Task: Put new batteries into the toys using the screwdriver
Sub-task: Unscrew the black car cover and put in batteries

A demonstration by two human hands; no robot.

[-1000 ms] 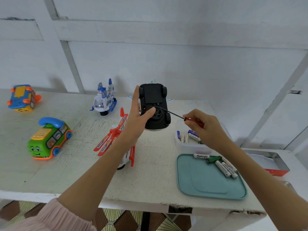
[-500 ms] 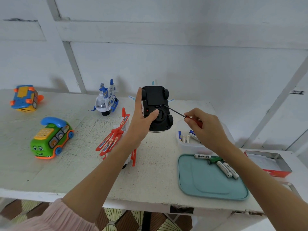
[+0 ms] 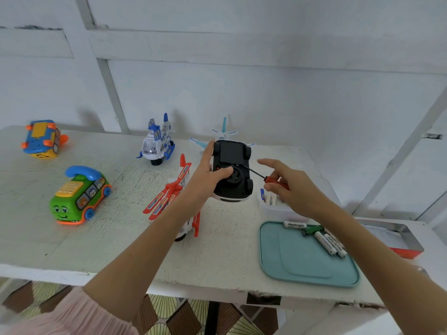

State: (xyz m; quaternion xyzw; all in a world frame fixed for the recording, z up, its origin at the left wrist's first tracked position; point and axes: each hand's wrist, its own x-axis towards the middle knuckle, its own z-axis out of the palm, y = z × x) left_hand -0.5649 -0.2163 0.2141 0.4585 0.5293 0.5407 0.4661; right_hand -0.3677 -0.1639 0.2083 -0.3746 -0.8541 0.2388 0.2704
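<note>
Your left hand [image 3: 208,176] grips toy car [image 3: 233,170] belly-up above table [image 3: 121,238]. Right hand [image 3: 292,187] pinches screwdriver [image 3: 264,177], index finger raised (loose hold). Tip at car underside. Risk: tip slips from screw, chews head. Batteries [image 3: 327,241] wait on tray [image 3: 302,267].

We were in a plain, home-like room: a rough white table [image 3: 121,238] filled the lower frame, whitewashed plank walls [image 3: 242,93] rose across the top, and patterned floor tiles [image 3: 164,310] showed at the bottom edge.
</note>
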